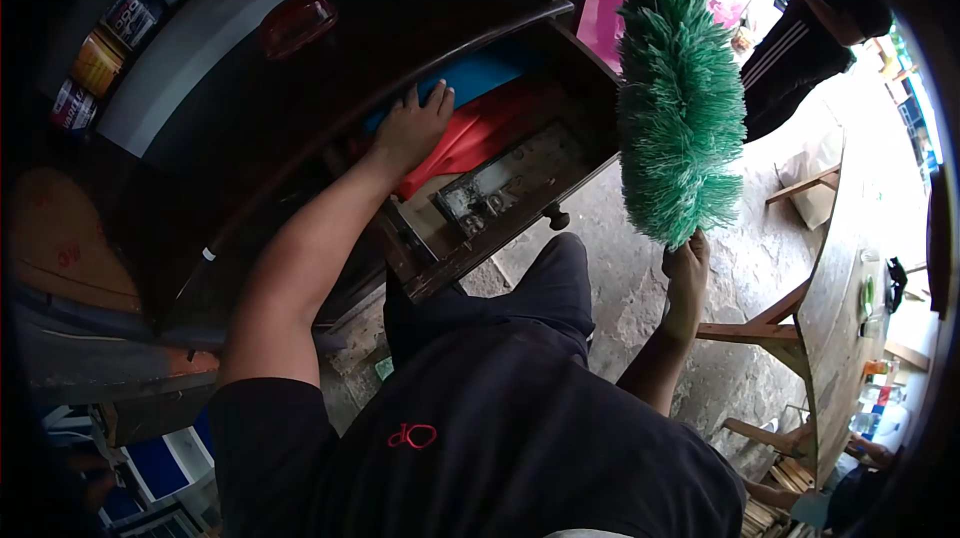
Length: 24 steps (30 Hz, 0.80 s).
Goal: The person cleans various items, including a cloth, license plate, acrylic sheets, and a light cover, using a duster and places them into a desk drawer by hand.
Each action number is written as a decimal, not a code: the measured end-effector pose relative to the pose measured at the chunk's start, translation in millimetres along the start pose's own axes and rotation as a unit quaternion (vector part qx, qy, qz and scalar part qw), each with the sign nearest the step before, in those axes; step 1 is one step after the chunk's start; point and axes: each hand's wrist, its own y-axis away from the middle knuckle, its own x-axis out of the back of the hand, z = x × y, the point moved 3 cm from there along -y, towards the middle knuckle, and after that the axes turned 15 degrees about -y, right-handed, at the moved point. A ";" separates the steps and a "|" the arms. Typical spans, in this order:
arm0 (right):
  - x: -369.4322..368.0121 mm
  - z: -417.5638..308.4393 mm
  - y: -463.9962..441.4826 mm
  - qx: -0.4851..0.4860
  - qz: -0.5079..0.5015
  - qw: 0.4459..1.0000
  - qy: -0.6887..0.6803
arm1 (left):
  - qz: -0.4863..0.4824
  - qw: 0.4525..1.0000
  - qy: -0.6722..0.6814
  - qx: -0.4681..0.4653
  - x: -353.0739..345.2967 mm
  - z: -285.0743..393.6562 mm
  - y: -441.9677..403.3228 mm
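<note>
My left hand reaches into an open wooden drawer, palm down with its fingers spread. It rests on or just above a red cloth-like item and a flat blue item; whether it presses on them I cannot tell. Nearer the drawer's front lies a shallow dark tray with small bits in it. On the right, my right hand is closed around the lower end of a green fluffy duster, which points up and away from me. The duster's handle is mostly hidden by my fingers.
A dark desk top bears a red glossy object. Cans line a shelf at upper left. To the right are a wooden table and a person in dark clothes. A round knob sticks out from the drawer front.
</note>
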 end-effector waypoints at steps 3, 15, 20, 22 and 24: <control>2.1 -3.7 2.0 -0.008 0.013 1.000 0.016 | -0.018 1.000 0.008 0.006 -6.1 4.2 -1.1; -7.6 -15.8 12.0 -0.010 0.025 0.999 0.043 | -0.242 0.961 0.133 -0.010 -21.9 6.6 3.3; 5.8 -11.1 8.1 0.010 0.002 0.999 0.049 | -0.129 0.953 0.270 0.036 20.3 -15.3 2.8; 4.7 -14.4 8.6 -0.002 0.014 0.998 0.059 | -0.012 0.915 0.398 0.065 64.5 -51.1 2.4; 5.5 -13.5 6.5 -0.002 0.017 0.999 0.043 | 0.071 0.901 0.398 0.159 73.0 -102.9 5.7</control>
